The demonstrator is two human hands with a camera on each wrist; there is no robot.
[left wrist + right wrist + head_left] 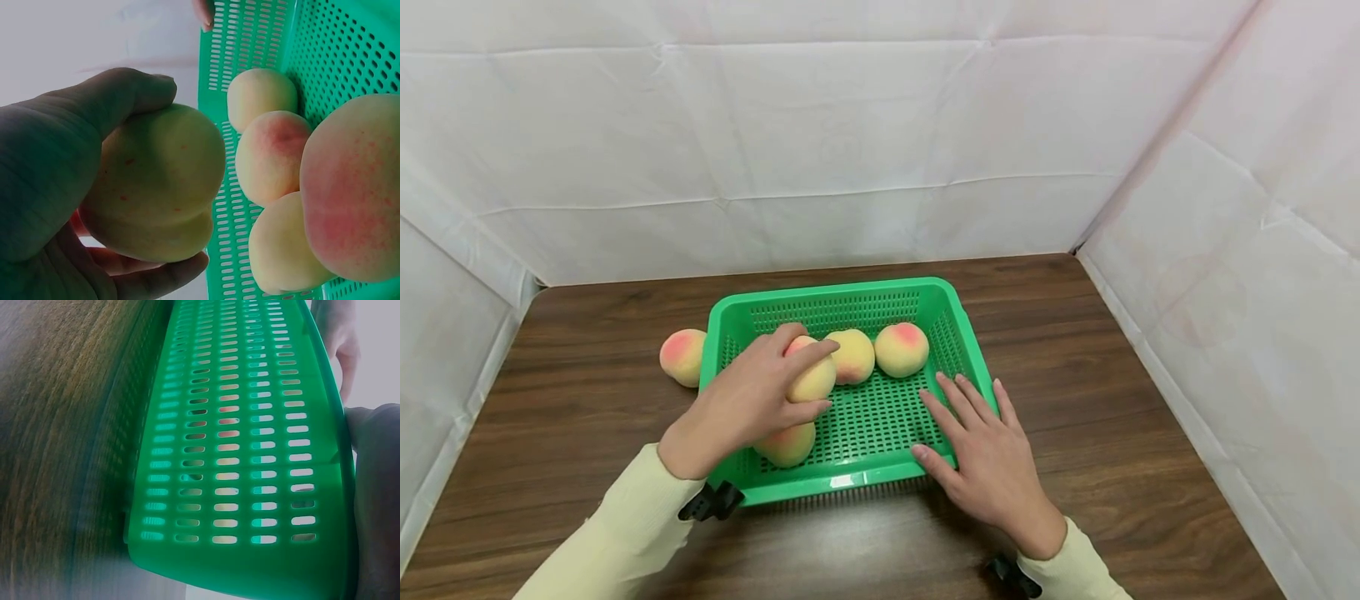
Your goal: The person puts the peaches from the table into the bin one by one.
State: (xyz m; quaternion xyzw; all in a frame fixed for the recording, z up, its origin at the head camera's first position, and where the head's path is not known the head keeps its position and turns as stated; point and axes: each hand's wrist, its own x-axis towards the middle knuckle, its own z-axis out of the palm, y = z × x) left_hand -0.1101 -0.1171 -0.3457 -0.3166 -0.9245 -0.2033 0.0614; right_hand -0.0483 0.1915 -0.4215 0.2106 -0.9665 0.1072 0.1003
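My left hand (pixel 745 400) holds a peach (pixel 814 379) over the left part of the green basket (pixel 880 475), thumb and fingers curled round it. In the left wrist view this peach (pixel 156 187) shows pale yellow with small red specks. Two peaches lie toward the back of the basket, one in the middle (pixel 853 357) and one to its right (pixel 901 350). A further peach (pixel 786 446) sits at the front left, partly under the hand. The left wrist view also shows another basket peach (pixel 284 247). My right hand (pixel 988 458) rests on the basket's front right rim, fingers extended.
Outside the basket, against its left side, another peach (pixel 682 357) lies on the dark wooden table (pixel 1120 450). White sheeting (pixel 850 150) stands behind the table and along both sides. Slotted basket wall (pixel 231 450) fills much of the right wrist view.
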